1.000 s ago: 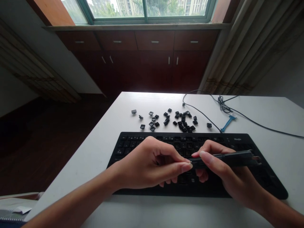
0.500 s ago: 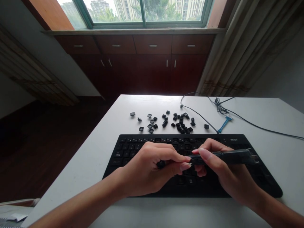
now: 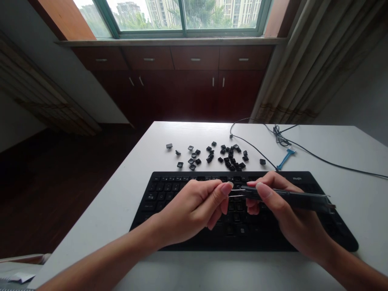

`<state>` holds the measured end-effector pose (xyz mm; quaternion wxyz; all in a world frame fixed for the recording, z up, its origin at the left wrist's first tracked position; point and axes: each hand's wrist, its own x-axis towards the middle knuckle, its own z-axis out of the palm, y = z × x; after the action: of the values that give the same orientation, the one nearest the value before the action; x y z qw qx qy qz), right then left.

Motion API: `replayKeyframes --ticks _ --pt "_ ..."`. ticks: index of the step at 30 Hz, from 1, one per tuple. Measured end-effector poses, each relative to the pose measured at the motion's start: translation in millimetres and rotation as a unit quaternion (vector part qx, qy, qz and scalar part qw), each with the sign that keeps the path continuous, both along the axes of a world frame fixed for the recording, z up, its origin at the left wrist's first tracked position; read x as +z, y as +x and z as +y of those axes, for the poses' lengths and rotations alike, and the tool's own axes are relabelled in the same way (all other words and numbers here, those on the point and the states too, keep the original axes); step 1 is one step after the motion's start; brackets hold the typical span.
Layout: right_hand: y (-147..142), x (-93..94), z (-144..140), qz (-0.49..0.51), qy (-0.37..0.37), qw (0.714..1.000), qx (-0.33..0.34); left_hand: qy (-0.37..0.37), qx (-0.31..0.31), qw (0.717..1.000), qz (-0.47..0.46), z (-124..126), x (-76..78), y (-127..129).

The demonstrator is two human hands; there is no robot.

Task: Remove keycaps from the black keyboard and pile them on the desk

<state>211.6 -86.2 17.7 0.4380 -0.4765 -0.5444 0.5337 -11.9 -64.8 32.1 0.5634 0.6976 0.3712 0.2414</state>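
Note:
My right hand [image 3: 283, 202] grips the dark, see-through handle of a wire keycap puller [image 3: 291, 199], held level above the keyboard. Two thin metal wires stick out of its left end and run to the fingertips of my left hand [image 3: 203, 202]. Thumb and forefinger of that hand are pinched together at the wire ends, and whatever else they may hold is hidden. Below both hands lies a black keyboard [image 3: 251, 244], partly covered by them. Some of its middle keys look to be off. Loose black keycaps [image 3: 232, 155] are scattered behind it.
A blue brush [image 3: 285, 158] lies behind the keyboard's right part. The black cable [image 3: 321, 152] loops across the back right of the white table [image 3: 100, 210]. Farther off stand a dark red cabinet [image 3: 182, 93] and a window [image 3: 182, 16].
My left hand has drawn left and turned, so the puller's two wires now show between the hands. The puller's handle has tilted down slightly at its right end.

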Motion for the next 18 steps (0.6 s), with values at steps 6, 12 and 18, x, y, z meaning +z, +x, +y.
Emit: replayKeyframes --ticks 6,12,18 --pt "9 0.2 5 0.049 -0.03 0.996 0.07 0.019 -0.05 0.998 0.015 -1 2.3 -3" --pt "19 5.9 8 0.03 -0.057 0.986 0.154 0.028 -0.115 0.992 0.052 3 6.7 -9" --pt "18 11.6 8 -0.02 -0.069 0.985 0.155 0.039 -0.153 0.984 0.085 5 7.9 -12"
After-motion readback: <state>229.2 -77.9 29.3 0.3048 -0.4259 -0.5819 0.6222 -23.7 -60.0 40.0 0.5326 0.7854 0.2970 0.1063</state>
